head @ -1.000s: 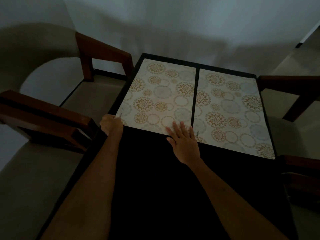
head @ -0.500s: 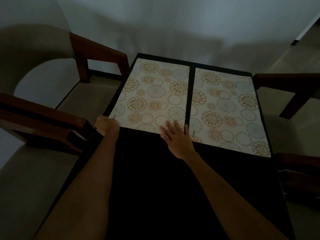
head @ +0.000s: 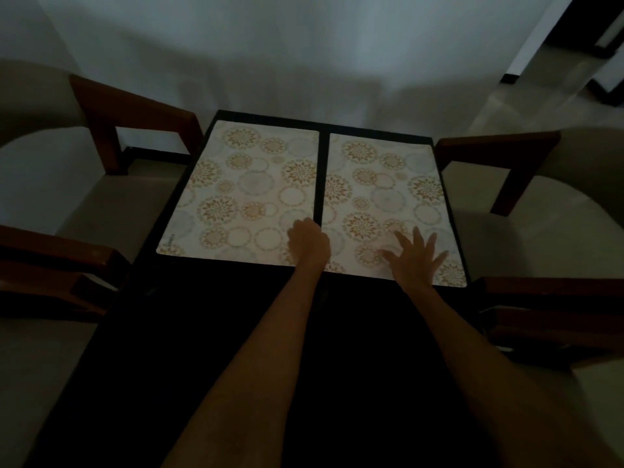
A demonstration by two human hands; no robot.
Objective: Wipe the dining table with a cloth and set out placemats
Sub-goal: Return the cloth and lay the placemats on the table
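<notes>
Two pale placemats with gold and grey circle patterns lie side by side on the far half of the dark dining table (head: pixel 209 332). The left placemat (head: pixel 246 190) and the right placemat (head: pixel 388 194) are parted by a narrow dark gap. My left hand (head: pixel 308 243) rests at the near inner corners of the mats, over the gap; its fingers are hidden from view. My right hand (head: pixel 417 256) lies flat with fingers spread on the near part of the right placemat. No cloth is in view.
Wooden-armed chairs with pale cushions stand on both sides: the far left chair (head: pixel 128 109), the near left chair (head: pixel 54 261), the far right chair (head: pixel 499 150) and the near right chair (head: pixel 553 315). A pale wall is close behind the table.
Both hands have moved right: my left hand left the left mat's near left corner for the gap between the mats, and my right hand went from the left mat onto the right one.
</notes>
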